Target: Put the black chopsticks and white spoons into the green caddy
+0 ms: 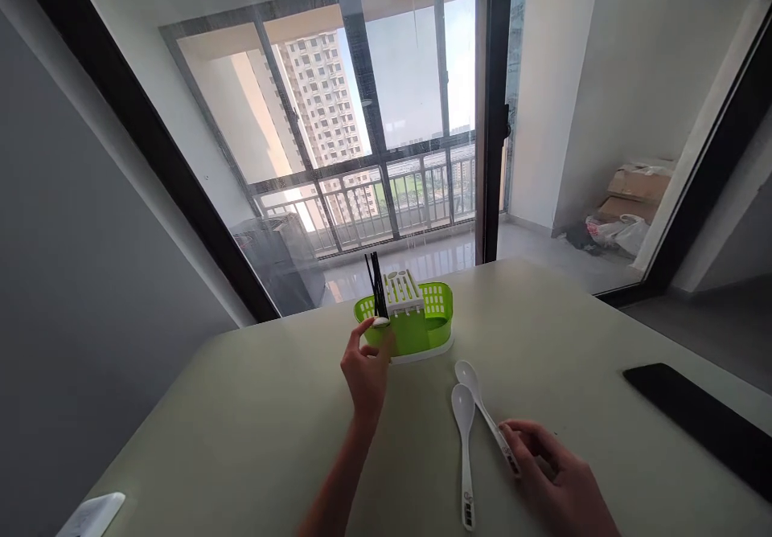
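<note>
My left hand (367, 364) reaches to the front left of a green utensil basket (410, 332), its fingers closed on a small white spoon (381, 322), of which just the bowl end shows. Black chopsticks (378, 288) stand upright in the basket right behind that spoon. White slotted holder (401, 289) tops the basket's middle. Closer to me, my right hand (552, 469) pinches the handle of a long white spoon (482, 404) that lies slantwise on the table. Beside it, to the left, rests a second long white spoon (464, 432) with a patterned handle end.
The pale table (259, 424) fills the foreground. On its right lies a flat black object (693, 420); a white object (93, 514) is at the lower left corner. Past the table's far edge is a glass door with a dark frame (491, 119).
</note>
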A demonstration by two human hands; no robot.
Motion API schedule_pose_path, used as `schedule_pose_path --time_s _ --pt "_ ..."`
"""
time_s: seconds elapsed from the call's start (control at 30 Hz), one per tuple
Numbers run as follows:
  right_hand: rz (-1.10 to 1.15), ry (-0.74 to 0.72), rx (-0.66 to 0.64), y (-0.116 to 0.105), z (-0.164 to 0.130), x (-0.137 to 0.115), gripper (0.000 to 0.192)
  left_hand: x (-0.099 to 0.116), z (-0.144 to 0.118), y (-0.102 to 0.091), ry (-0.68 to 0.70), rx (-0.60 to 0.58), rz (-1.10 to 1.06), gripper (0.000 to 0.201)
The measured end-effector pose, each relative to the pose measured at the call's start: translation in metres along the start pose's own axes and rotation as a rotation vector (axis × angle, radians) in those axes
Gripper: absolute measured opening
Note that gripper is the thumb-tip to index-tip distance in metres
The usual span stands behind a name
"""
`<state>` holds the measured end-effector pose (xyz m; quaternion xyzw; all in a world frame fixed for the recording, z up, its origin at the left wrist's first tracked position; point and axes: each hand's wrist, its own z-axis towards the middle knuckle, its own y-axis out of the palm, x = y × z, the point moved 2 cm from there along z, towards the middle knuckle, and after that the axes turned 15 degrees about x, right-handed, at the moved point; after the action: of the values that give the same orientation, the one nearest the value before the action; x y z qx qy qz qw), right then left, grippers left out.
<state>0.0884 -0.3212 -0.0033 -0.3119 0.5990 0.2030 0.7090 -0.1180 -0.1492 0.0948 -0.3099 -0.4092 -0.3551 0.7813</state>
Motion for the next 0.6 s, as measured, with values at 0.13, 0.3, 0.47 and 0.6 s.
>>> schedule_pose_path --time_s 0.13,0.3,0.47,0.6 --pt "0.019 0.02 0.017 0.0 -0.002 -0.002 0.049 -0.009 -0.029 -0.01 0.073 0.038 -0.083 0.051" --pt "0.022 0.046 -0.039 -0.002 0.002 0.003 0.048 -0.026 -0.085 -0.004 0.15 -0.387 -0.015 0.031" --pt "-0.009 0.026 -0.152 -0.004 0.009 0.012 0.049 -0.023 -0.105 0.014 0.164 -0.664 0.188 0.052" --pt "-0.043 0.019 -0.141 -0.006 0.011 0.014 0.049 -0.016 -0.104 0.023 0.209 -0.769 0.306 0.034"
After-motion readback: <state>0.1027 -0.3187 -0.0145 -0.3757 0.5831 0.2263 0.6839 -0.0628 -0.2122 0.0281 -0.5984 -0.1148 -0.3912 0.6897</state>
